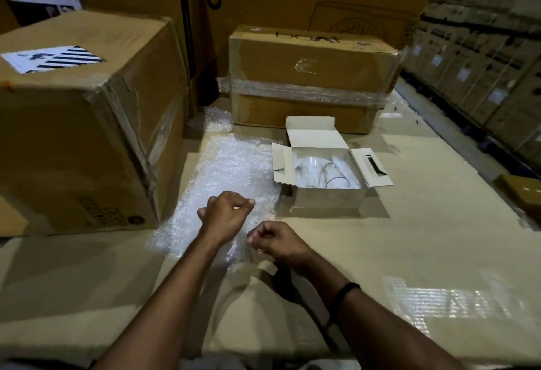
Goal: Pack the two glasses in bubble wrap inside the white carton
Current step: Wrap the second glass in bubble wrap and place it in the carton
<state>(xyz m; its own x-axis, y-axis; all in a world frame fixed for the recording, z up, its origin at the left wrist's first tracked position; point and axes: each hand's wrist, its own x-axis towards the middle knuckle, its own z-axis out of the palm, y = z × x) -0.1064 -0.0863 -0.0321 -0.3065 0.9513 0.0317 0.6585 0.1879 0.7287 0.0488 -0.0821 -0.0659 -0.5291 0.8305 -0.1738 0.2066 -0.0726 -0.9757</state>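
A large brown carton (82,124) fills the left side, its left edge cut off by the frame. Beside it a sheet of bubble wrap (234,165) lies flat on the cardboard surface (424,223), with its long axis running away from the person and leaning slightly right at the far end. Its near end blurs into glare under the hands.

The left hand (225,213) hovers over the sheet with its fingers curled in. The right hand (275,239) is curled the same way at the sheet's near edge. Whether either hand pinches the wrap cannot be told.

Just right of the sheet sits the white carton (328,198), open, with its flaps spread. Inside it are the two glasses (310,169). The right one lies on its side with its rim toward the person. The left one is hard to make out against the white interior.
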